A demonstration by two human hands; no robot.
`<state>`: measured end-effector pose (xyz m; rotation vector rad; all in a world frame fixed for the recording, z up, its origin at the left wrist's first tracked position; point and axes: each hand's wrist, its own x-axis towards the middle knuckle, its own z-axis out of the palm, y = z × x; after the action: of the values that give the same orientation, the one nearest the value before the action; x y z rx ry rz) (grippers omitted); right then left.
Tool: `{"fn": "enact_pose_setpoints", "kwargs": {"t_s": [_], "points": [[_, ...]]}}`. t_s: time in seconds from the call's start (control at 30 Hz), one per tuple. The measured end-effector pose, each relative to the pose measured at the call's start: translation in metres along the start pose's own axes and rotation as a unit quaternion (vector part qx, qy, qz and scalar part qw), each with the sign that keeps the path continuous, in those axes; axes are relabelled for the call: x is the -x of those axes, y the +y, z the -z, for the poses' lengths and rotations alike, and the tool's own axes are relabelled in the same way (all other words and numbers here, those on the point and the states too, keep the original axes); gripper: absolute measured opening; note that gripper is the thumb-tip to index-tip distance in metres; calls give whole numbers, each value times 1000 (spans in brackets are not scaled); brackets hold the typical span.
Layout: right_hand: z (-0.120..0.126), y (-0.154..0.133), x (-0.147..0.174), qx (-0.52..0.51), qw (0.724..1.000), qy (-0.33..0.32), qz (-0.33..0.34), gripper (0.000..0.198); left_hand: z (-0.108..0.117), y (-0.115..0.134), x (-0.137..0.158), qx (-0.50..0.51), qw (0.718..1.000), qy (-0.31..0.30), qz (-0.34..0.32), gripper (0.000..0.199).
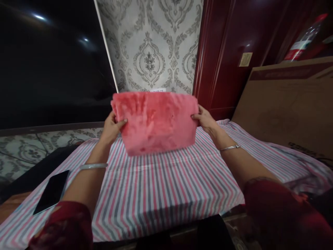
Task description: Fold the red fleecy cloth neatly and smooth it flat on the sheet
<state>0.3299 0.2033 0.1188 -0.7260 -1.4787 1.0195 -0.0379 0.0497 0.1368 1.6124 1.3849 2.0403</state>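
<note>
A pink fluffy cloth [156,121] above a pink, grey and white striped sheet [166,187]; black phone [52,191].

surface: striped cloth [161,187] | lying on it: black phone [52,191]

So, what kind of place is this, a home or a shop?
Probably a room in a home. There is patterned wallpaper, a dark TV screen, and a striped sheet over which both hands hold a pink cloth.
</note>
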Motion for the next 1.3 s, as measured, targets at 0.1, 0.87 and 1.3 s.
{"fn": "enact_pose_setpoints", "kwargs": {"t_s": [0.1,0.87,1.3], "points": [[6,-8,10,29,991,20,130,59,7,13,2,-115,987,30,-111,45],[10,126,155,151,957,-72,-235,70,33,-88,143,-53,921,-77,378,46],[-19,106,110,9,983,-24,-180,62,0,-74,117,72,922,-10,381,54]]}}
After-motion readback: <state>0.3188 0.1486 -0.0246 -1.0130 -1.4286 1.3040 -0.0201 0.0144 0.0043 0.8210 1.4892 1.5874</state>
